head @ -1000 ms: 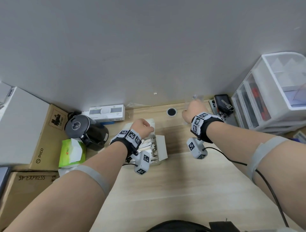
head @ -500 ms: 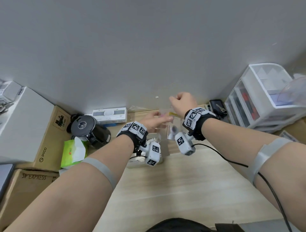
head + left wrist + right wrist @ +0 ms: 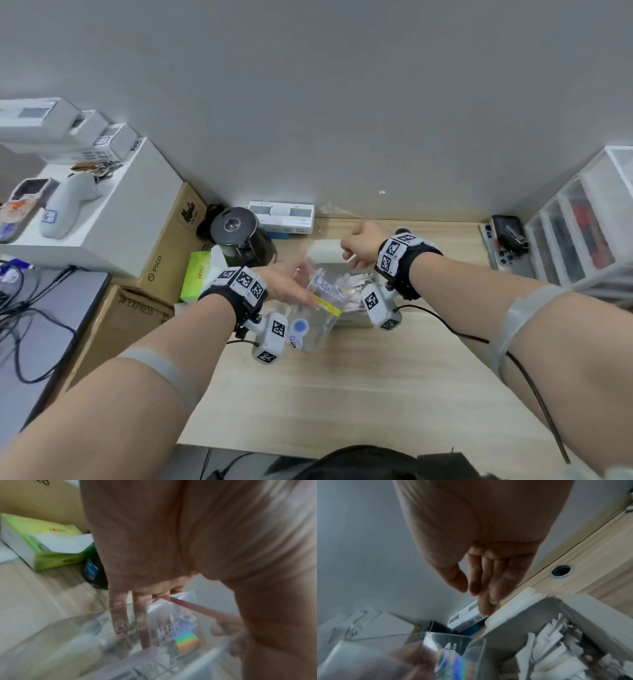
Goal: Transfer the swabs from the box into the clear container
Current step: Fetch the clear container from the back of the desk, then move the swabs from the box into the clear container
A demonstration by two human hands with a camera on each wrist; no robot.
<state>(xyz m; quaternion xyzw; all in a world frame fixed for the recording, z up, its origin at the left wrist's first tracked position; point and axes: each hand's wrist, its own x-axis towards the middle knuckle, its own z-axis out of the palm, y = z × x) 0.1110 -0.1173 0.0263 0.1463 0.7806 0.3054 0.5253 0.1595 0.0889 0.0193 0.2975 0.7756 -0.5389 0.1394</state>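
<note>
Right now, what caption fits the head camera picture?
Left hand holds the clear container beside the open box of swabs.

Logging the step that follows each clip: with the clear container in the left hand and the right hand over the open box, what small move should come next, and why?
Probably lower the right hand into the box and pinch a few swabs. It holds nothing and hovers over the box, while the left hand grips the clear container right beside it, ready to be filled.

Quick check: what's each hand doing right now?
Left hand: holding the clear container, fingers wrapped around it.
Right hand: holding nothing, fingers loosely curled above the swab box.
</note>
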